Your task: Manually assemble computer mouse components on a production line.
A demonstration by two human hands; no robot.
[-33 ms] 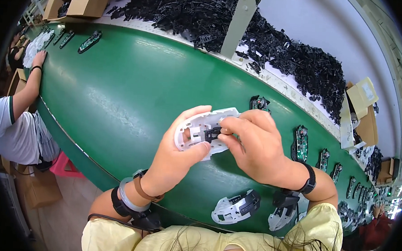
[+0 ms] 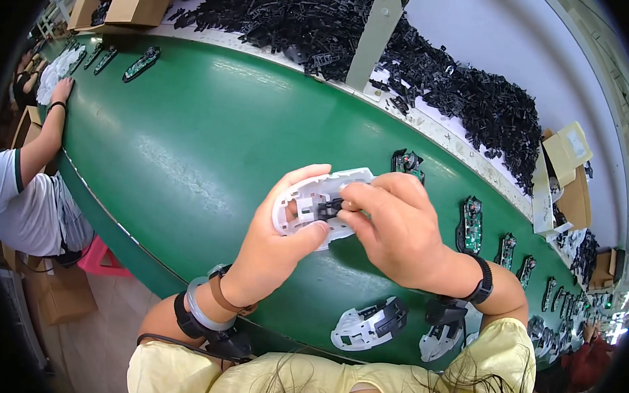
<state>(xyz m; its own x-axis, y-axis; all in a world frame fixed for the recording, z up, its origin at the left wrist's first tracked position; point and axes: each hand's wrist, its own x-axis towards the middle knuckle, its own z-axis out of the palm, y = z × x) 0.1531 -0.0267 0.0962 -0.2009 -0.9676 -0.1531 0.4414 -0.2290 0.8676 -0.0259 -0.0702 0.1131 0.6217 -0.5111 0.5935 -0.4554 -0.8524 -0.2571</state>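
Observation:
My left hand [image 2: 274, 219] grips a white mouse-shaped plastic shell [image 2: 307, 195] by its rounded end, fingers behind and thumb on the near rim. The hollow inner side faces up. Inside the shell sits a small black plastic part [image 2: 328, 208]. My right hand [image 2: 402, 226] pinches that part's right end between thumb and fingertips; the fingers partly cover it. Both hands are above the green work surface [image 2: 189, 140]. Below them lie a white shell with a dark grey end [image 2: 370, 324] and a similar shell [image 2: 441, 340], partly covered by my right wrist gear.
A heap of small black plastic parts [image 2: 469, 98] fills the shelf along the far side. Mouse circuit-board assemblies [image 2: 471, 226] line the right; more [image 2: 141, 64] lie far left. An open carton [image 2: 136, 2] stands at the upper left. Another person's arm [image 2: 44, 136] rests on the left edge.
My right fingertips and the black part have shifted very slightly left inside the shell. Everything else looks the same.

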